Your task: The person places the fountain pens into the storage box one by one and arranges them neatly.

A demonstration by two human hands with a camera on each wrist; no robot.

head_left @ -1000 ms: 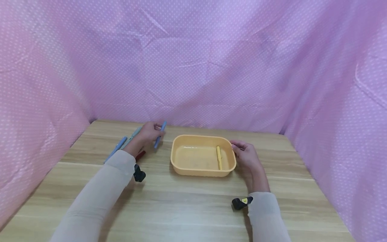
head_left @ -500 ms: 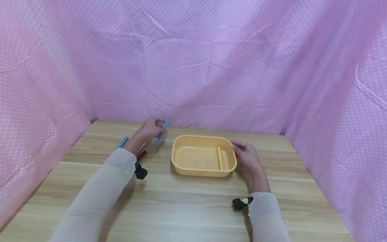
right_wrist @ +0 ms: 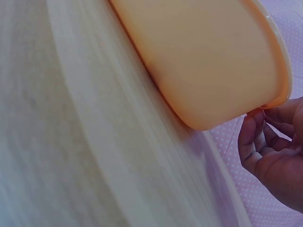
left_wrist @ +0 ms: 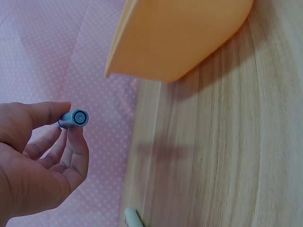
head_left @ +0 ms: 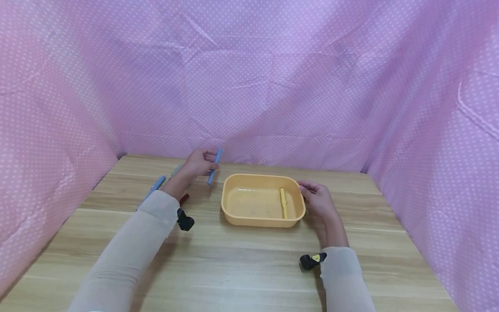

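My left hand [head_left: 199,163] pinches a blue pen [head_left: 215,167] between thumb and fingertips, above the table left of a yellow plastic tray [head_left: 249,222]. In the left wrist view the round end of the pen [left_wrist: 78,117] faces the camera. Inside the tray, toward its right side, lies a yellow pen [head_left: 283,203]. At the tray's right end my right hand [head_left: 319,200] holds the rim with thumb and fingertips; the right wrist view shows that hand [right_wrist: 279,151] at the tray's corner.
Beside and partly behind the left forearm lie another blue pen [head_left: 156,185], a pale green pen [head_left: 177,169] and a dark red pen [head_left: 184,199]. The wooden table [head_left: 234,268] ends at a pink dotted curtain [head_left: 249,86].
My left hand has lifted the blue pen and carried it slightly right and toward the back. The right hand and the tray stay nearly still.
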